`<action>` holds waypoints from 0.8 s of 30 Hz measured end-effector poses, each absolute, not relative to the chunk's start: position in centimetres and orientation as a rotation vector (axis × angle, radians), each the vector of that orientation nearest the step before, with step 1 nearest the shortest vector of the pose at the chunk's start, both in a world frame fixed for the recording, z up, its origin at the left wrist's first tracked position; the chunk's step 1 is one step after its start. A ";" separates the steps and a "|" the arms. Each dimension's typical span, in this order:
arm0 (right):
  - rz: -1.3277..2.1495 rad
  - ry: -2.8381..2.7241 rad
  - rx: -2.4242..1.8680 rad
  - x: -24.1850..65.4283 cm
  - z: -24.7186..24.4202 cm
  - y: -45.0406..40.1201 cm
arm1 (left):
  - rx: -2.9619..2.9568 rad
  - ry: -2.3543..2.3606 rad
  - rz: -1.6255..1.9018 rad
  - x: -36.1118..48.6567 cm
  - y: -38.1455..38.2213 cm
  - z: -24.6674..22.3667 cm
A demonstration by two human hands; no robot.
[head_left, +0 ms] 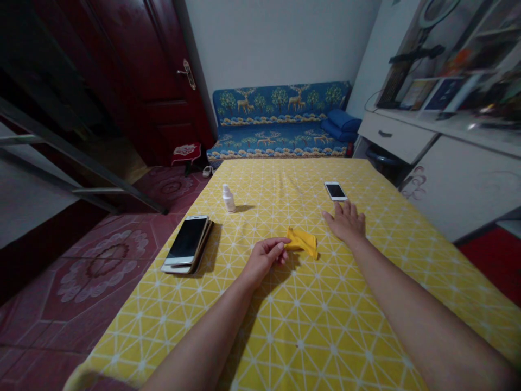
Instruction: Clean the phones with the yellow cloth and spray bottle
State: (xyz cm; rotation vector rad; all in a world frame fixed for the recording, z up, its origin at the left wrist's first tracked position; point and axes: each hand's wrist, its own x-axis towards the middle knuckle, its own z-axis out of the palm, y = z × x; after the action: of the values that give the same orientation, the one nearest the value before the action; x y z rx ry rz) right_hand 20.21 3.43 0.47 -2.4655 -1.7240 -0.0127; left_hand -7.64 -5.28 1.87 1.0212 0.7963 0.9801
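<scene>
My left hand [266,258] pinches the left corner of a small yellow cloth [303,242] between thumb and fingers, just over the middle of the table. The cloth is crumpled and spreads out to the right of the fingertips. Further right, my right hand [347,221] is stretched forward, palm down, with its fingers spread. Its fingertips reach the near edge of a small white phone [335,191] with a dark screen; whether they press on it I cannot tell.
A stack of phones [188,241] lies at the table's left edge, near a small white spray bottle [228,199] standing upright. The yellow patterned tablecloth [268,336] covers the table. Beyond it is a blue sofa [280,117]; a white cabinet [468,174] stands to the right.
</scene>
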 end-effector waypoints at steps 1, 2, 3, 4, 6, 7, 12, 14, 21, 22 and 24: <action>-0.017 -1.728 -2.464 20.2 0.5 3.4 | 1.021 0.795 0.978 -7.6 -5.3 1.9; -0.020 -1.730 -2.465 20.2 0.4 3.3 | 1.021 0.793 0.978 -7.6 -5.2 1.8; -0.020 -1.732 -2.468 20.1 0.4 3.2 | 1.021 0.789 0.978 -7.6 -5.2 1.8; -0.019 -1.734 -2.472 20.1 0.4 3.1 | 1.022 0.784 0.977 -7.6 -5.1 1.8; -0.018 -1.741 -2.483 19.9 0.3 2.9 | 1.019 0.779 0.974 -7.5 -5.1 1.7; -0.017 -1.746 -2.488 19.8 0.3 2.7 | 1.018 0.780 0.973 -7.5 -5.0 1.7; -0.017 -1.790 -2.496 18.8 0.5 1.2 | 1.037 0.786 0.973 -7.4 -5.0 1.6; -0.010 -1.801 -2.494 18.4 0.7 0.6 | 1.038 0.775 0.974 -7.4 -4.9 1.5; 0.022 -1.834 -2.455 17.4 0.5 -1.4 | 1.009 0.777 0.983 -7.4 -5.0 1.7; 0.023 -1.836 -2.450 17.4 0.5 -1.6 | 1.008 0.780 0.987 -7.4 -5.0 1.7; 0.023 -1.837 -2.445 17.3 0.5 -1.9 | 1.023 0.803 1.007 -7.4 -5.1 1.8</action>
State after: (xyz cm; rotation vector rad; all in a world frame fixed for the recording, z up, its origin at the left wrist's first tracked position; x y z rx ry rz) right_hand 17.31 -1.86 0.47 -2.4452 -1.8366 0.0227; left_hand -7.41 -5.07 1.79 1.0234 0.8031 1.0071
